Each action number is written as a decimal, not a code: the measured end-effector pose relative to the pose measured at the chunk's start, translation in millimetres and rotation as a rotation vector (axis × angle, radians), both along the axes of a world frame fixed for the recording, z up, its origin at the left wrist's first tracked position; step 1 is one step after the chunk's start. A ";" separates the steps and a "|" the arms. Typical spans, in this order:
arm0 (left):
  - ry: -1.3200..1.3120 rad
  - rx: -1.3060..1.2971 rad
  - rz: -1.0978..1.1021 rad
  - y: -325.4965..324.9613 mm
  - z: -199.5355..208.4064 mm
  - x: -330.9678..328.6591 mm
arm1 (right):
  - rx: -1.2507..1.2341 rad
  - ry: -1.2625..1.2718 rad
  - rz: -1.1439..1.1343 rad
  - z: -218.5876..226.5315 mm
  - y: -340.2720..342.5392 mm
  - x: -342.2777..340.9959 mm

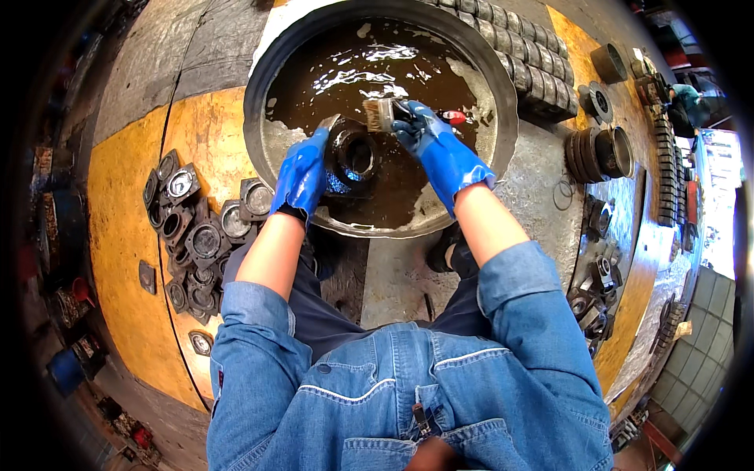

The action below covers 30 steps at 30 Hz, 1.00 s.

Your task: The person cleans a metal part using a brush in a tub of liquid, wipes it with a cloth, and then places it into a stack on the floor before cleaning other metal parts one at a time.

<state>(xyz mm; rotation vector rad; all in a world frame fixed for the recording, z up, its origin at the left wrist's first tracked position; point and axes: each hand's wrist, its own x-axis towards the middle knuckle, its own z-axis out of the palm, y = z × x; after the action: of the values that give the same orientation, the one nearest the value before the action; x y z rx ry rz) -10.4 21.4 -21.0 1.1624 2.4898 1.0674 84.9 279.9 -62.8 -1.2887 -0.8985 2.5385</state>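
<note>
My left hand [305, 166], in a blue rubber glove, grips the left side of a dark, wet metal housing [341, 161] with a round central hole. My right hand [442, 149], gloved the same way, is closed around a flat paintbrush [381, 115]. The brush's pale bristles point left, above the housing and seemingly apart from it. A red piece [452, 117] shows just past my right hand; whether it belongs to the brush handle I cannot tell. Both hands are over a large round metal basin [260, 106] holding brown liquid with foam at its sides.
Many similar metal housings [206, 239] lie piled on boards to the left. Stacked cylindrical parts [542, 74] stand beyond the basin at right, near large metal rings [613, 151]. More dark parts [603, 271] lie at far right. A person [689, 106] is in the background.
</note>
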 end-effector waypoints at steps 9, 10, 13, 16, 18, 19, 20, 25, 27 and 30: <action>-0.049 -0.066 0.039 -13.7 5.1 -1.9 | 0.095 -0.283 -0.041 -19.1 -40.7 25.1; -0.145 -0.066 0.080 -11.9 8.2 -0.9 | 0.107 -0.273 -0.029 -20.2 -42.1 30.8; -0.125 -0.094 0.108 -14.4 12.9 0.2 | 0.131 -0.385 0.053 -12.8 -52.5 43.2; -0.288 -0.178 0.106 -11.0 21.4 0.2 | 0.117 -0.298 0.020 1.0 -80.5 69.2; -0.692 0.013 0.254 -1.8 30.1 7.1 | 0.082 -0.436 0.083 2.2 -84.8 72.1; -0.886 0.106 0.336 -1.3 33.7 7.3 | 0.106 -0.386 0.131 8.4 -93.1 78.1; -0.881 0.099 0.340 -2.3 38.3 6.9 | 0.129 -0.336 0.179 15.5 -102.5 87.3; -0.701 0.113 0.334 -11.1 29.9 5.3 | 0.662 -0.391 0.648 75.1 -75.0 80.7; -0.730 0.092 0.342 -4.7 35.0 8.5 | 0.849 -0.276 0.478 62.4 -53.8 72.6; -0.789 0.089 0.352 -0.4 35.2 7.6 | 0.852 -0.267 0.404 54.7 -25.1 48.5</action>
<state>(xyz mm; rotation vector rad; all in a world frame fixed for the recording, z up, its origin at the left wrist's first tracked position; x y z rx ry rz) -2.7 21.1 14.1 0.2065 2.0319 1.3849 133.4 254.8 -8.1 -1.2182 -2.1574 1.7908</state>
